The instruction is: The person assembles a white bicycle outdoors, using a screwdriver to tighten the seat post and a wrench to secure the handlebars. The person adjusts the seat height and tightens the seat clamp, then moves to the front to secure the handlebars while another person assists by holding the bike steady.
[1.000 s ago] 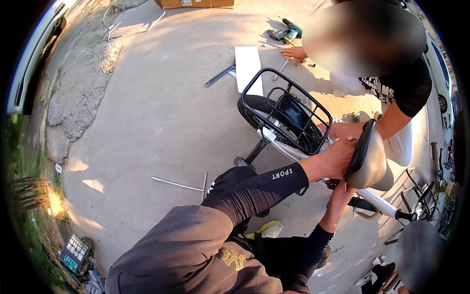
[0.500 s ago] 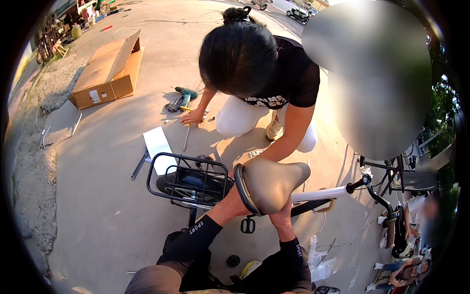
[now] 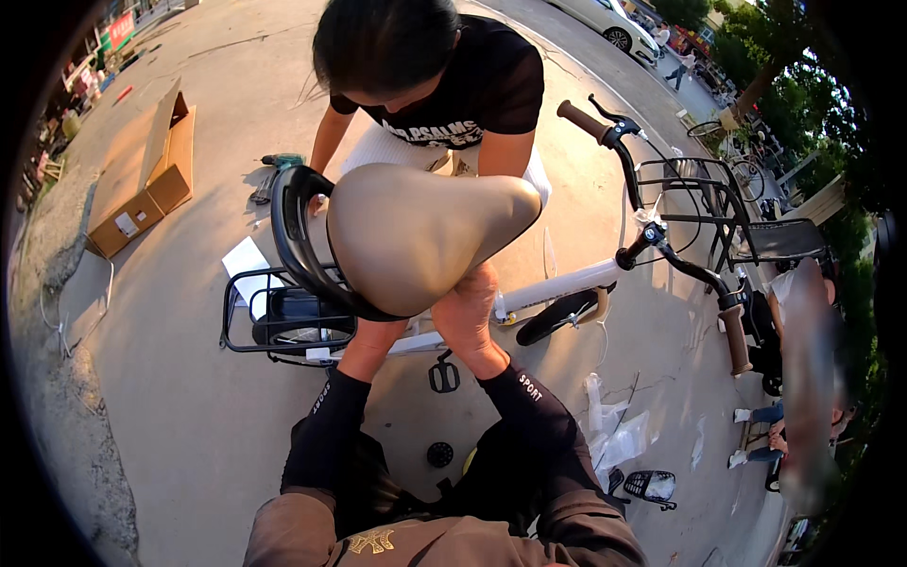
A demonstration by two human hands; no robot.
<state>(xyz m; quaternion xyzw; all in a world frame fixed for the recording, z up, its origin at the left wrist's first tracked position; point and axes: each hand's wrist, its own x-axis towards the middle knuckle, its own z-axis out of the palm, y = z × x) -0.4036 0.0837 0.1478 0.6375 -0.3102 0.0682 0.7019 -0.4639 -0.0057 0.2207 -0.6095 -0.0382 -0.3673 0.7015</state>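
A tan bicycle saddle (image 3: 425, 236) with a black rear rim is raised high above the white bicycle frame (image 3: 557, 288). My right hand (image 3: 468, 307) is closed under its front half, the fingertips hidden by it. Under the rear half, my left hand (image 3: 381, 331) is mostly covered, only its wrist side showing; it too grips the saddle from below. What lies beneath the saddle, seat post included, is out of sight. Facing me across the bicycle, another person (image 3: 453, 76) crouches, with one hand partly showing behind the saddle's rim.
A black rear rack (image 3: 236, 317) is at left, a pedal (image 3: 444, 375) below the frame. At right stand the handlebar (image 3: 652, 231) and a black front basket (image 3: 694, 180). A cardboard box (image 3: 142, 180), a green drill (image 3: 282, 161), white paper (image 3: 248, 269) and plastic wrapping (image 3: 624, 444) lie around.
The saddle has come up closer to me and left in view, with both my hands under it. My view has shifted; handlebar and front basket show more fully.
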